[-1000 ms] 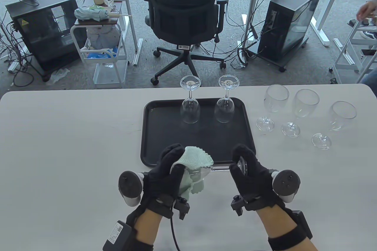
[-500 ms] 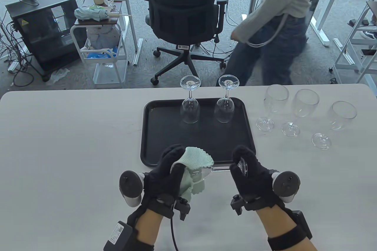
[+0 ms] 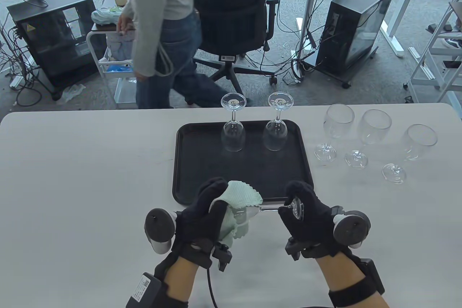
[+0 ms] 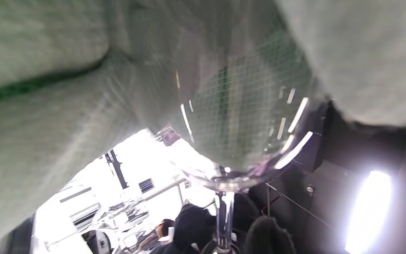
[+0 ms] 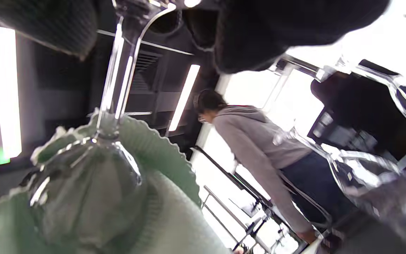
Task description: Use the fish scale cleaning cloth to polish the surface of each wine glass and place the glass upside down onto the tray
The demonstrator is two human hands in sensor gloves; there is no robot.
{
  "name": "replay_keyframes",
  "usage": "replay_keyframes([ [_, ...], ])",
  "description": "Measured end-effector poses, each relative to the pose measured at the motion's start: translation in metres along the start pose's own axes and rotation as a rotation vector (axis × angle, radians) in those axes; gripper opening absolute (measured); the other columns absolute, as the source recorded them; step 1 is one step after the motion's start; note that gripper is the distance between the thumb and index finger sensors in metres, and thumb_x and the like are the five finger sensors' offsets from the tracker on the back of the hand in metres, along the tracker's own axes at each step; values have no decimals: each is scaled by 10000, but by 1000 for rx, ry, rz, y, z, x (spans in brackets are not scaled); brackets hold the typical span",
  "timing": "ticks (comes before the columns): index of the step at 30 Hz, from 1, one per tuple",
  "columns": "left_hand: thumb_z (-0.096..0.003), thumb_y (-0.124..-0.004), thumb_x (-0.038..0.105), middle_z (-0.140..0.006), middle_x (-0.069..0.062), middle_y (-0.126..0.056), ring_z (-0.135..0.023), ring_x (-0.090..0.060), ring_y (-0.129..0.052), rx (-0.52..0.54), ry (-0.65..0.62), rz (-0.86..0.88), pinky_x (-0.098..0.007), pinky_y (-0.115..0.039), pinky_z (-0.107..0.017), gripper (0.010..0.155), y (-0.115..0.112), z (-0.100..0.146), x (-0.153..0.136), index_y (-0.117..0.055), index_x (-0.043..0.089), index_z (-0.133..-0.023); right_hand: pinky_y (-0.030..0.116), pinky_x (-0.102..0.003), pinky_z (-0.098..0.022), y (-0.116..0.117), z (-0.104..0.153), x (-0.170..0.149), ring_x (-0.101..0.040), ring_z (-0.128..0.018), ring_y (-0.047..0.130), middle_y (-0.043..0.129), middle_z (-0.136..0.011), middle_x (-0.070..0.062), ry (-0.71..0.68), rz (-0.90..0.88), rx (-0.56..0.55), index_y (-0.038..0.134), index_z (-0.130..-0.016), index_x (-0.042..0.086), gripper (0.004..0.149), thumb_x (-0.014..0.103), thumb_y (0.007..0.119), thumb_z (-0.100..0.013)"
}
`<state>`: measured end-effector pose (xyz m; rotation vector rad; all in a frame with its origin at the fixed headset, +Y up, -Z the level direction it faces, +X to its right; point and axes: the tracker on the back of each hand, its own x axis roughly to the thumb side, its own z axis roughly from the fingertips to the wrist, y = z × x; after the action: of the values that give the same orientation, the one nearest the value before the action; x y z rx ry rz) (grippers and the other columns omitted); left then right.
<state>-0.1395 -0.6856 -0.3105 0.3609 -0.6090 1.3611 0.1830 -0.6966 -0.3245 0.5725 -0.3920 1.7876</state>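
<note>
- Table view: the wine glass (image 3: 269, 208) is held sideways above the near edge of the black tray (image 3: 202, 163). The left hand (image 3: 202, 214) has its grip curled round the bowl through the pale green fish scale cloth (image 3: 240, 196); the right hand (image 3: 306, 210) pinches the foot. Two polished glasses (image 3: 234, 131) stand upside down at the tray's far side, and three upright glasses (image 3: 361, 134) wait on the tabletop to the right.
- Left wrist view: only here does the cloth's grid weave show through the bowl (image 4: 238, 120). The glass looks thin, slick and fragile; I judge the cloth-wrapped bowl and the foot the safest holds, not the slender stem (image 4: 224, 215).
- Right wrist view: the stem (image 5: 115, 70) runs from the gloved fingertips (image 5: 259, 31) down into the scalloped cloth (image 5: 160, 148); a passer-by in grey (image 5: 259, 141) stands beyond.
</note>
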Motion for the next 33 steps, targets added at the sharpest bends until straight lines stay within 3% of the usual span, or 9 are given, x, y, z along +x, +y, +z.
replay_keyframes([
  [2, -512, -687, 689, -1107, -25, -610, -932, -366, -733, 20, -30, -66, -545, -869, -413, 575, 2, 0, 2, -662, 384, -998, 867, -343, -210, 2, 1, -2, -304, -446, 905, 687, -898, -193, 194, -107, 111, 469, -1046, 287, 711, 681, 715, -507],
  [9, -534, -682, 670, -1108, -37, -620, -929, -383, -731, -5, 77, 65, -558, -866, -418, 561, 6, -1, -5, -668, 364, -1004, 921, -429, -375, -2, 4, 12, -339, -612, 920, 547, -1044, -172, -356, 308, 15, 285, -1059, 305, 883, 602, 853, -452],
  [11, -538, -681, 671, -1111, -39, -615, -931, -387, -728, -9, 83, 85, -562, -862, -419, 563, 5, -1, -7, -665, 360, -1008, 925, -411, -379, -2, 4, 13, -318, -606, 923, 559, -1034, -164, -375, 323, 13, 288, -1056, 338, 887, 593, 875, -442],
  [15, -520, -684, 689, -1111, -33, -609, -934, -372, -731, 23, 33, 38, -550, -866, -415, 579, 3, 1, -2, -663, 374, -1005, 891, -328, -234, 1, 0, 3, -254, -457, 915, 675, -910, -158, -120, 79, -1, 428, -1034, 356, 729, 639, 799, -475],
  [18, -514, -682, 693, -1117, -19, -592, -952, -357, -712, 9, -52, -93, -547, -860, -440, 578, 3, -1, 4, -651, 387, -1004, 869, -350, -230, 3, 0, -8, -278, -446, 898, 674, -901, -194, 201, -127, 137, 425, -1063, 310, 748, 706, 711, -496],
  [23, -525, -687, 680, -1103, -31, -633, -934, -370, -747, 16, 29, -35, -556, -877, -421, 567, 8, -1, -5, -678, 366, -997, 892, -454, -342, 3, 1, 4, -371, -568, 910, 554, -1044, -191, -157, 197, 83, 275, -1074, 256, 892, 678, 771, -464],
  [27, -535, -683, 677, -1110, -45, -623, -938, -381, -737, -1, 111, 65, -561, -871, -425, 578, 6, 0, -10, -666, 348, -1011, 915, -423, -400, 1, 4, 13, -328, -624, 907, 470, -1074, -168, -374, 415, 19, 201, -1051, 282, 938, 662, 811, -449],
  [31, -527, -668, 691, -1115, -36, -608, -945, -373, -734, 8, 59, 26, -552, -873, -434, 586, 4, 1, -6, -654, 361, -1011, 886, -361, -273, 2, 2, 5, -294, -489, 907, 653, -931, -164, -148, 143, -4, 402, -1039, 322, 747, 650, 775, -481],
  [33, -513, -685, 685, -1119, -32, -599, -958, -370, -712, 27, -12, -22, -569, -852, -457, 586, 3, 1, -2, -661, 366, -1005, 877, -342, -216, 4, 1, -1, -273, -427, 914, 706, -886, -186, 107, -22, 41, 459, -1058, 276, 750, 717, 690, -497],
])
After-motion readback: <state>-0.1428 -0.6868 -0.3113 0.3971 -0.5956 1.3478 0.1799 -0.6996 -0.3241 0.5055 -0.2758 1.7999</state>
